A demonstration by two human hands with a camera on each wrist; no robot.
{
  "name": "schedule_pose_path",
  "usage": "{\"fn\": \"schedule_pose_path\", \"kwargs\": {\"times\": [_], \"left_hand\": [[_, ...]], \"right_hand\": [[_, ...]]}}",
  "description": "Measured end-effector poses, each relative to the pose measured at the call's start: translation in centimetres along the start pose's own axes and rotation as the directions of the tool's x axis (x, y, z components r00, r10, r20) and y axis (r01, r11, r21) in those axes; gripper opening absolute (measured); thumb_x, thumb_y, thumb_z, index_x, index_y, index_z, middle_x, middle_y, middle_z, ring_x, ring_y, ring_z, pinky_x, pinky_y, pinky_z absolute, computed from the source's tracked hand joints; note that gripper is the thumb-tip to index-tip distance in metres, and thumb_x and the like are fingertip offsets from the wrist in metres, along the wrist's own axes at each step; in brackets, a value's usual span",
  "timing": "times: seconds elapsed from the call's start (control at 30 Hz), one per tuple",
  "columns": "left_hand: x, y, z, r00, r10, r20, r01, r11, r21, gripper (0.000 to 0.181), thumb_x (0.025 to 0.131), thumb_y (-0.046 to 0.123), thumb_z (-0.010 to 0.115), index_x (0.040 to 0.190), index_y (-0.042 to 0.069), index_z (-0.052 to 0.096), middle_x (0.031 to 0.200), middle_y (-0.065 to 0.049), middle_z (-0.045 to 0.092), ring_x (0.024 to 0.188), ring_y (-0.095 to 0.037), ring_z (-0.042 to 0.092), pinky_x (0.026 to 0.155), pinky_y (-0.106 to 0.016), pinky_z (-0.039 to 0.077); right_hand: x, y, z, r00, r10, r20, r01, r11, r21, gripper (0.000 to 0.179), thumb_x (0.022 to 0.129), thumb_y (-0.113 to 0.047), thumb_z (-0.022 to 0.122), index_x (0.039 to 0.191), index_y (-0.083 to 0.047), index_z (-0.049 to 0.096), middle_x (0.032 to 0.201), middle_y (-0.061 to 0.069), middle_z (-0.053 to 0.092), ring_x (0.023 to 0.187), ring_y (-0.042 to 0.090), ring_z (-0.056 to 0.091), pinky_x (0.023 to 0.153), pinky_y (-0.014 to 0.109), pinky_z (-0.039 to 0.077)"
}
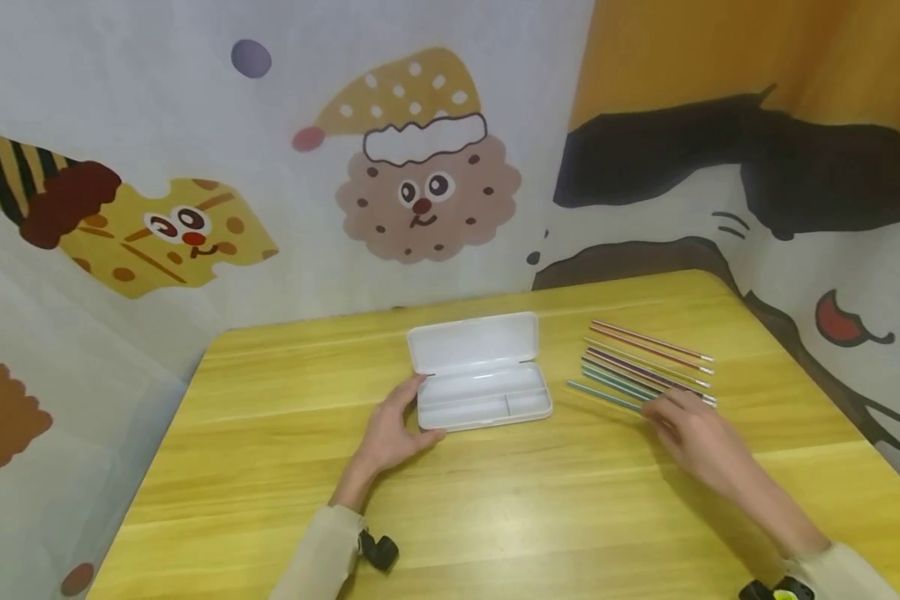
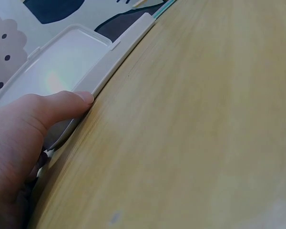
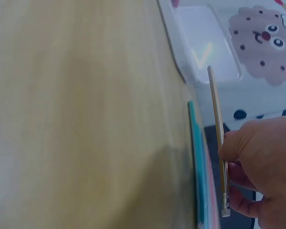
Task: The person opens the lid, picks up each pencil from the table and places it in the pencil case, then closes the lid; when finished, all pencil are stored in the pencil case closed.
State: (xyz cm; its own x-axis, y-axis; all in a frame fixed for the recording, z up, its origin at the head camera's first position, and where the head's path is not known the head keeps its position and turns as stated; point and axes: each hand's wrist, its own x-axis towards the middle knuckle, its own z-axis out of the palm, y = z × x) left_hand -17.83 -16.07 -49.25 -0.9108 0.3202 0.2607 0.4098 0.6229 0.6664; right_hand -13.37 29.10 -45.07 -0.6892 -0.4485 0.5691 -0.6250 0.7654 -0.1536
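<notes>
A white pencil case (image 1: 461, 414) lies with its lid raised at the back, its compartments bare. My left hand (image 1: 390, 429) holds its left end, thumb along the front wall (image 2: 117, 52) and fingers at the side toward the back. Over the row of pencils is my right hand (image 1: 693, 442), pinching a wood-coloured pencil (image 3: 216, 102) near its eraser end between thumb and fingers. In the right wrist view this pencil is above the table and its far tip points toward the case. Teal pencils (image 3: 196, 143) lie below it.
Several pencils, among them a red one (image 1: 652, 340) and a teal one (image 1: 603, 396), lie side by side right of the case, erasers to the right. The yellow wooden table (image 1: 495, 517) backs onto a curtain (image 1: 292, 275) printed with cartoon food.
</notes>
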Motion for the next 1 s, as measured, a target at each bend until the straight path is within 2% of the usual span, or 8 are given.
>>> {"fn": "schedule_pose_path", "kwargs": {"times": [0.27,0.53,0.7,1.0], "left_hand": [[0.1,0.1,-0.1,1.000,-0.020,0.011,0.020,0.999,0.027,0.091,0.073,0.031,0.090,0.150,0.014,0.045,0.154,-0.008,0.043,0.138,-0.028,0.040,0.112,-0.045,0.034],[0.0,0.2,0.2,1.000,-0.024,0.013,0.024,1.000,0.013,0.090,0.075,0.033,0.090,0.151,0.013,0.044,0.154,-0.010,0.041,0.140,-0.029,0.039,0.113,-0.043,0.034],[0.0,0.3,0.1,0.999,-0.034,0.015,0.034,0.999,0.004,0.090,0.073,0.031,0.091,0.150,0.016,0.045,0.154,-0.006,0.042,0.139,-0.025,0.039,0.113,-0.041,0.034],[-0.1,0.4,0.0,0.999,-0.036,0.018,0.036,0.999,-0.006,0.091,0.072,0.029,0.092,0.150,0.017,0.045,0.153,-0.004,0.044,0.138,-0.024,0.041,0.112,-0.041,0.035]], "right_hand": [[3.9,-1.5,0.8,0.998,-0.064,0.019,0.064,0.997,0.045,0.034,0.066,0.012,0.083,0.094,-0.006,0.073,0.090,0.003,0.066,0.077,0.022,0.064,0.059,0.039,0.057],[6.5,-2.5,2.6,0.992,-0.119,0.031,0.116,0.989,0.088,0.029,0.070,0.011,0.082,0.093,-0.005,0.073,0.090,0.004,0.066,0.079,0.019,0.063,0.062,0.035,0.057],[8.0,-3.2,3.7,0.985,-0.163,0.047,0.157,0.980,0.119,0.029,0.070,0.012,0.081,0.093,-0.005,0.073,0.088,0.003,0.065,0.076,0.016,0.060,0.063,0.033,0.055],[10.3,-4.4,5.5,0.972,-0.231,0.050,0.220,0.961,0.166,0.028,0.072,0.012,0.081,0.092,-0.007,0.074,0.088,0.003,0.068,0.080,0.020,0.064,0.067,0.036,0.056]]}}
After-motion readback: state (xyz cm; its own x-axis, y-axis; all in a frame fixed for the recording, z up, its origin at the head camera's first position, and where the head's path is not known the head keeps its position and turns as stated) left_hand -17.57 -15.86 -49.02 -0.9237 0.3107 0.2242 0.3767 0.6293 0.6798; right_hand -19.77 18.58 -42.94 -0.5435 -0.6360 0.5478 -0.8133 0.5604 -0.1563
